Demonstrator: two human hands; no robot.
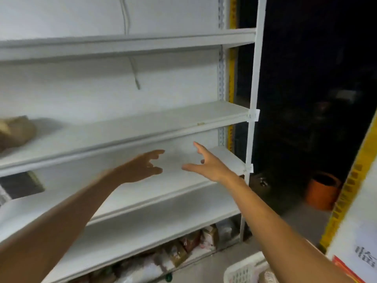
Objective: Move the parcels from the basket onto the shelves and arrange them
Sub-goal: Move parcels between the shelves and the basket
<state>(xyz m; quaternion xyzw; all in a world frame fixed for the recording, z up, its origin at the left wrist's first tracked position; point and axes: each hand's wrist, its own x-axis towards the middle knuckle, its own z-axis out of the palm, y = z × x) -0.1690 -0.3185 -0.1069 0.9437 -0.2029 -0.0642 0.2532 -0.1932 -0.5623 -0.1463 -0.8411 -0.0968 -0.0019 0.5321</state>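
Brown paper parcel (15, 132) is lying at the far left of the middle shelf (142, 127), blurred; a dark parcel (22, 184) is sitting one board lower. White plastic basket (242, 272) is standing on the floor at lower right. Left hand (142, 167) and right hand (206, 162) are reaching toward the lower shelf (142, 190), fingers spread, holding nothing. Judged next: turning down to the basket, lifting one parcel with both palms, and seating it flush beside the others.

White wall (81, 88), grey floor (302, 221), orange bucket (323, 193), dark aisle.
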